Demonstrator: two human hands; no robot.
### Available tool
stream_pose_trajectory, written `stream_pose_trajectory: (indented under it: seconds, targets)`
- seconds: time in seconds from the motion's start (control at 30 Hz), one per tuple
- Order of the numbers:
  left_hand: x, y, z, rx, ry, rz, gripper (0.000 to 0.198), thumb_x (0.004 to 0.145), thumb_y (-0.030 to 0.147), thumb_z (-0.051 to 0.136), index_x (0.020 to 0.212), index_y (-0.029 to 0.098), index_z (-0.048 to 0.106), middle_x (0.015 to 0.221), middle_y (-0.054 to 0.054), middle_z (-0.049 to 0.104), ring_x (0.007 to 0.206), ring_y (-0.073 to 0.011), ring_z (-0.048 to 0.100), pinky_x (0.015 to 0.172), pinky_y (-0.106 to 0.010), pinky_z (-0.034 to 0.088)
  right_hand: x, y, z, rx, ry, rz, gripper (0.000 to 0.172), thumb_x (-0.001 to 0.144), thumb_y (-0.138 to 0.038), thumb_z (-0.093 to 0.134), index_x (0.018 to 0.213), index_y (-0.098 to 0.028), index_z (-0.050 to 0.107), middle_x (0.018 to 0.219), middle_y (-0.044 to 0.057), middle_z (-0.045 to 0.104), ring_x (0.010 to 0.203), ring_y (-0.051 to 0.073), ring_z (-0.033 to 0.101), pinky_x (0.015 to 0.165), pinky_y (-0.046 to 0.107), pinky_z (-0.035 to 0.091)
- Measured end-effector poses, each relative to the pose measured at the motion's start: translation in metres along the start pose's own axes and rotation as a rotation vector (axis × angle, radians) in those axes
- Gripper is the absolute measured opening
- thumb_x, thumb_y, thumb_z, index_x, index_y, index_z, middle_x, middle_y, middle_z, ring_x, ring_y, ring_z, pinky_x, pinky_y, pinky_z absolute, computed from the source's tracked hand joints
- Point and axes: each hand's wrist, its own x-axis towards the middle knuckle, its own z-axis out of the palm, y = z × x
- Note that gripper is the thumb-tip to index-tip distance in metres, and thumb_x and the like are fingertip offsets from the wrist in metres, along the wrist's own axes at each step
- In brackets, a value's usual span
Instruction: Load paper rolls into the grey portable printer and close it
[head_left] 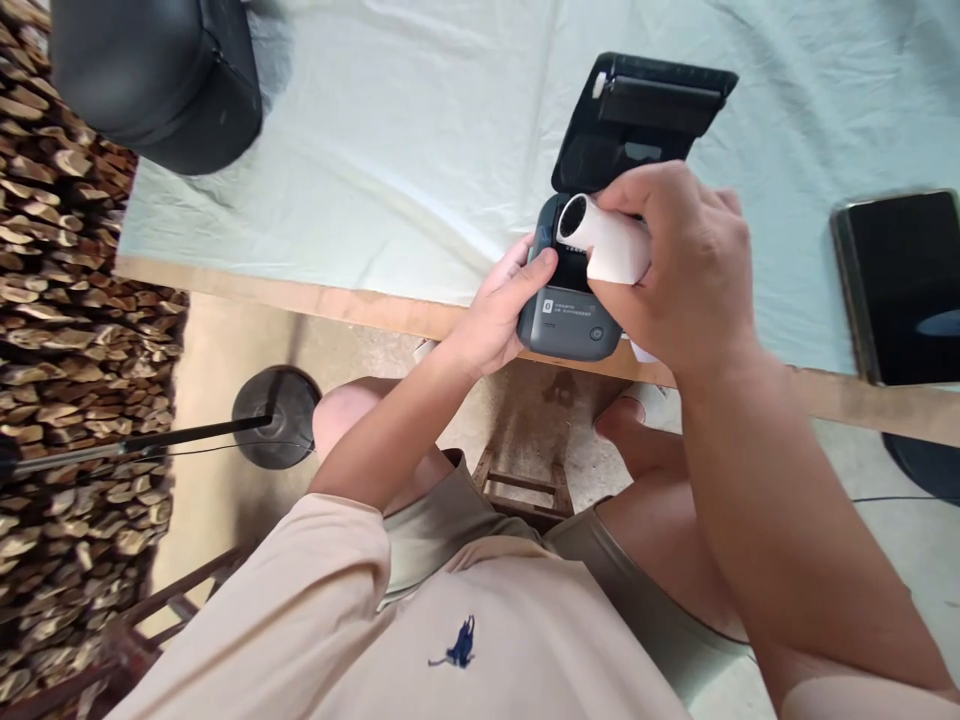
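Note:
A dark grey portable label printer [574,325] is held at the table's front edge, its black lid [645,115] swung up and back. My left hand [506,305] grips the printer's left side, the thumb resting on its rim. Just over the open paper bay, my right hand [682,255] is closed around a white paper roll [619,245]. The roll is tilted, with its dark hollow core facing left. Part of the bay is hidden behind the roll and my right hand.
A pale cloth [405,150] covers the table. At the back left stands a black case [161,80]; a phone [904,285] lies at the right. Below the wooden edge [330,305], a round stand base [277,415] rests on the floor. Stacked firewood [75,400] lines the left.

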Motion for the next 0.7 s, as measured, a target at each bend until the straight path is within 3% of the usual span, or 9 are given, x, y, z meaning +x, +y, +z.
stream_pose_trajectory:
  seconds: [0.2,0.33,0.43,0.53,0.63,0.7]
  targets:
    - [0.0,0.001,-0.003,-0.052,0.005,-0.029,0.031,0.09,0.05,0.06,0.106,0.024,0.06,0.094,0.0,0.069,0.108,-0.0228,0.071,0.082,-0.031,0.062,0.006,0.001,0.0,-0.034,0.006,-0.018,0.025,0.072,-0.025,0.056,0.096,-0.023,0.064,0.096,0.004,0.071,0.088,0.024,0.066,0.083,0.042,0.043]
    - [0.0,-0.001,-0.005,-0.085,0.025,-0.033,0.03,0.089,0.048,0.062,0.104,0.023,0.059,0.088,0.0,0.068,0.105,-0.0221,0.072,0.085,-0.033,0.062,0.004,0.003,-0.001,0.054,-0.001,-0.04,0.016,0.077,-0.024,0.055,0.09,-0.025,0.065,0.112,0.001,0.071,0.102,0.024,0.066,0.091,0.045,0.045]
    - [0.001,-0.003,-0.007,-0.109,0.051,-0.04,0.028,0.092,0.048,0.055,0.1,0.021,0.059,0.085,0.001,0.068,0.103,-0.0214,0.072,0.083,-0.033,0.062,-0.001,0.002,-0.002,0.082,0.099,-0.08,0.015,0.084,-0.029,0.054,0.084,-0.027,0.069,0.097,0.001,0.071,0.099,0.023,0.064,0.092,0.046,0.045]
    - [0.002,-0.003,-0.007,-0.134,0.023,-0.017,0.035,0.095,0.053,0.046,0.099,0.021,0.06,0.087,-0.001,0.069,0.108,-0.0223,0.071,0.084,-0.033,0.061,-0.005,0.001,-0.003,0.103,0.062,-0.227,0.019,0.086,-0.041,0.057,0.082,-0.029,0.071,0.087,0.0,0.071,0.099,0.023,0.062,0.092,0.047,0.045]
    - [0.001,-0.002,-0.008,-0.108,-0.001,0.011,0.031,0.087,0.048,0.064,0.101,0.021,0.06,0.089,0.0,0.068,0.097,-0.0191,0.072,0.078,-0.028,0.059,-0.007,0.003,-0.004,0.256,0.01,-0.342,0.03,0.087,-0.053,0.052,0.087,-0.029,0.07,0.088,0.0,0.071,0.099,0.022,0.063,0.092,0.046,0.045]
    - [0.0,-0.001,-0.008,-0.066,0.002,0.008,0.034,0.078,0.039,0.076,0.103,0.021,0.06,0.091,0.001,0.068,0.09,-0.0179,0.072,0.076,-0.028,0.058,-0.005,0.005,-0.005,0.331,0.128,-0.277,0.031,0.092,-0.049,0.047,0.082,-0.026,0.066,0.08,0.001,0.067,0.09,0.019,0.064,0.091,0.043,0.046]
